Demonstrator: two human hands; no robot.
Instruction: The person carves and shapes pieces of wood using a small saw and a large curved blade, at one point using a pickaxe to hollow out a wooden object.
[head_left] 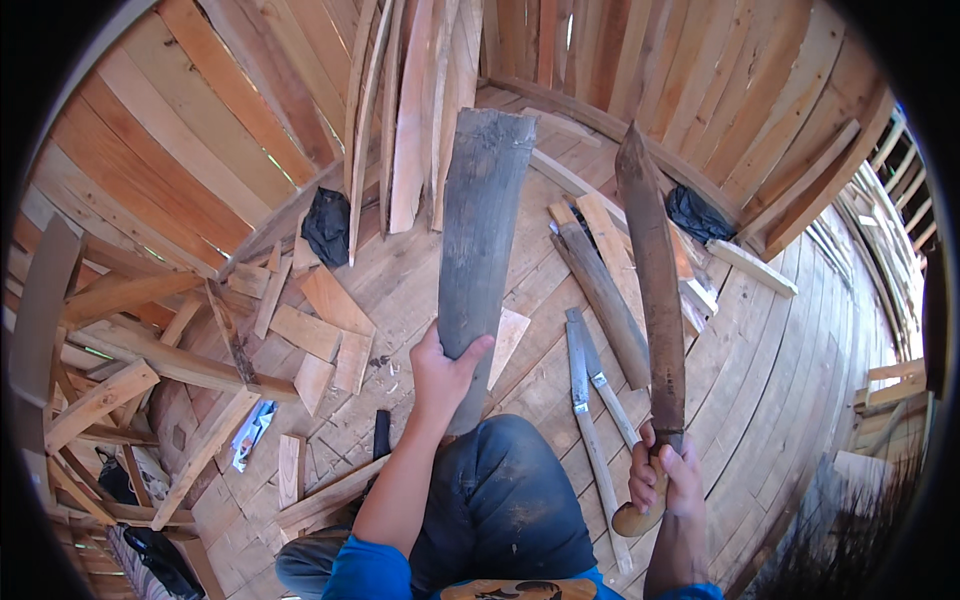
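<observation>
Grasping by the left hand (445, 375): a grey board (485, 230) is gripped near its lower end, thumb across its face; it is stood nearly upright at 12 o'clock from the lap (510, 500).
Right hand (680, 480): the wooden handle (635, 518) of a brown-bladed machete (664, 310) is clasped in curled fingers; the blade is pointed upward at 1 o'clock, apart from the board.
Floor tools: 2 long metal strips (600, 480) are laid at 2 o'clock; whether they are joined cannot be told.
Timber: a dark length of timber (603, 300) is seen at 1 o'clock.
Offcuts: short wood pieces (308, 333) are scattered at 10 o'clock, with small chips (378, 362) nearer the board.
Work done: no fresh cut is shown on the board's facing side, and its top end is ragged, so it is judged little worked; how much is left cannot be told.
Writing: no lettering can be read on board or machete; any print on the blue-and-white packet (254, 435), between 9 and 10 o'clock, is too small to be made out.
</observation>
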